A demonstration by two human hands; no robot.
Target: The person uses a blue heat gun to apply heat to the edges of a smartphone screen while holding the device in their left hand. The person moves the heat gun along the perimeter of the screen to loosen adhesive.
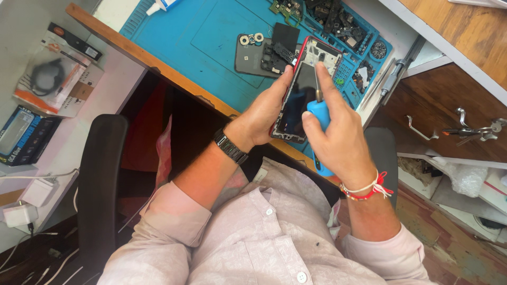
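My left hand [265, 112] grips an opened smartphone [302, 91] with a red frame and its back cover off, holding it above the desk's front edge. My right hand [338, 134] holds a blue-handled screwdriver [320, 117]. Its metal tip rests on the upper part of the phone's exposed inside. A dark watch sits on my left wrist, and red and white thread bands circle my right wrist.
A blue repair mat [211, 37] covers the desk. On it lie a grey phone back cover [259, 55] with camera rings and trays of small parts [338, 24]. Boxes and packaged items [50, 79] sit at left, chargers [24, 203] lower left, drawers with keys [475, 132] at right.
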